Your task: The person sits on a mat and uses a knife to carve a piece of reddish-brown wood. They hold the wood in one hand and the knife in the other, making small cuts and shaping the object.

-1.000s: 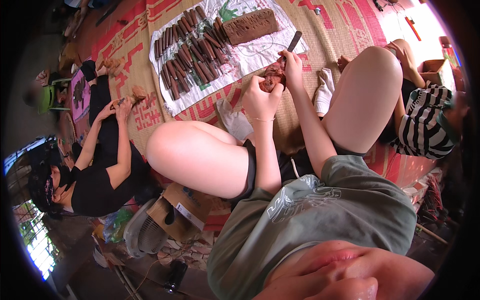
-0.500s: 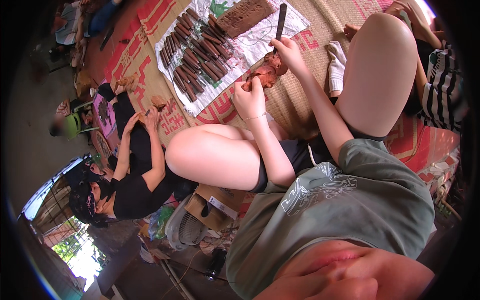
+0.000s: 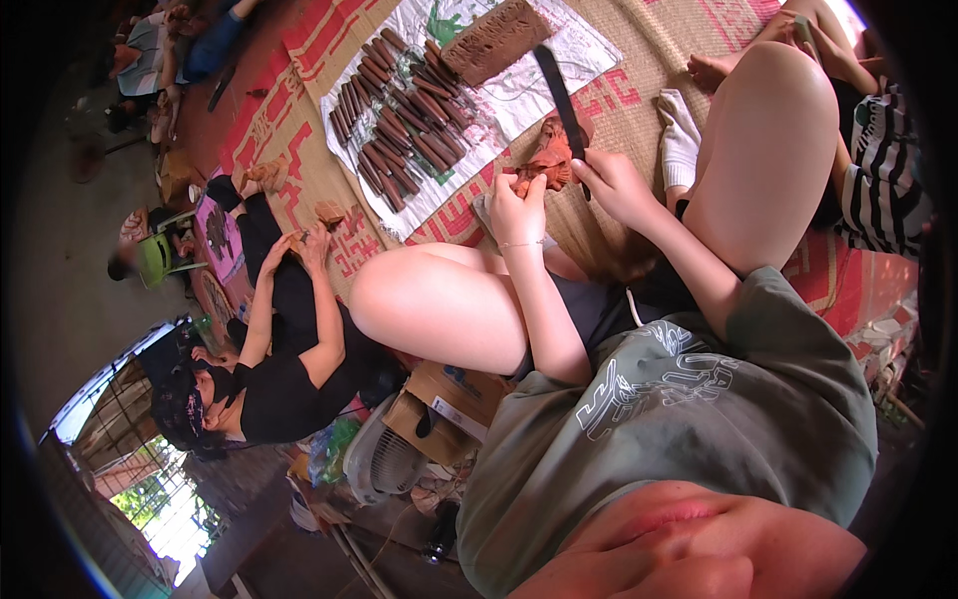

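Between the thumb and fingers of my left hand (image 3: 518,212) is a reddish-brown wood carving (image 3: 547,158) with a curved, ridged surface. My right hand (image 3: 621,187) is closed on a long, flat, dark tool (image 3: 555,85) that resembles a file. Its long end points up and away, and a short end sticks out below my thumb. The tool lies across the right side of the carving in this view; whether it touches cannot be made out. Both hands are above the woven mat, in front of my bent knees.
Beyond my hands, a white cloth (image 3: 401,226) carries several brown rod-shaped handles (image 3: 404,115) and a brown brick (image 3: 496,42). A co-worker in black (image 3: 289,389) sits at left, hands on a small piece. Behind are a cardboard box (image 3: 469,384) and a fan (image 3: 394,459).
My right hand has moved down and slightly right. The dark tool has turned, its broad side now showing and its upper end leaning left. My left hand has shifted slightly with the carving.
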`<state>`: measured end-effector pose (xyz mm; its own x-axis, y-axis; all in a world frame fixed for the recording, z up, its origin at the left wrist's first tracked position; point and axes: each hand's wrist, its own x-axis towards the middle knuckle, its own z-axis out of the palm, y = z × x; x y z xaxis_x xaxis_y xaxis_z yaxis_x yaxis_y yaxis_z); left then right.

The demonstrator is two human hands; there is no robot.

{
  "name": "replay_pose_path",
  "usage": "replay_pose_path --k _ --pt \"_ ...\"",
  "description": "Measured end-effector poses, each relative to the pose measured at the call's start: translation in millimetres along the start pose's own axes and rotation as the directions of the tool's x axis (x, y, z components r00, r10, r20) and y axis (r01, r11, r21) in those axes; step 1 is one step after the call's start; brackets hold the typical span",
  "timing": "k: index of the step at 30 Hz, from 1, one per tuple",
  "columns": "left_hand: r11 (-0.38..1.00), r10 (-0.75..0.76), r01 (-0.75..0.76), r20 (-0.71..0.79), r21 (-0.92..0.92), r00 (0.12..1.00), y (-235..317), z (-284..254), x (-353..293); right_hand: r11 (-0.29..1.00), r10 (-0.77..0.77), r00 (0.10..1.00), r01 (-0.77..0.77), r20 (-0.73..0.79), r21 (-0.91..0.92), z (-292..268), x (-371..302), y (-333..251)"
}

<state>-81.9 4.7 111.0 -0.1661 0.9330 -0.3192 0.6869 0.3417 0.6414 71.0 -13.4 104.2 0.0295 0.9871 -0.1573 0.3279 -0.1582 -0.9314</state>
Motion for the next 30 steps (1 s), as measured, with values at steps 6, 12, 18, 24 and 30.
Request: replay_pose_path --k 6,12,18,24,30 --pt "0.970 0.241 -0.243 0.058 0.031 0.969 -13.0 -3.9 7.6 0.970 0.057 0.990 -0.025 0.126 -0.243 12.1 7.0 8.6" --pt "0.978 0.124 -0.117 -0.030 0.171 0.992 -25.9 -7.1 9.3 0.831 0.234 0.912 -0.007 0.337 -0.556 17.7 -5.4 14.2" --pt "0.937 -0.080 0.059 -0.045 -0.344 0.996 -31.4 -5.7 26.1 0.837 0.200 0.887 0.066 0.415 -0.544 26.4 -16.9 22.7" --pt "0.996 0.034 -0.020 -0.182 0.082 0.983 -14.4 -0.8 19.0 0.818 0.247 0.871 0.047 0.425 -0.573 30.6 -16.0 20.4" --pt "0.981 0.115 -0.095 -0.116 0.167 0.987 -27.1 -0.1 22.3 0.800 0.250 0.863 0.070 0.438 -0.596 30.2 -16.9 17.6"
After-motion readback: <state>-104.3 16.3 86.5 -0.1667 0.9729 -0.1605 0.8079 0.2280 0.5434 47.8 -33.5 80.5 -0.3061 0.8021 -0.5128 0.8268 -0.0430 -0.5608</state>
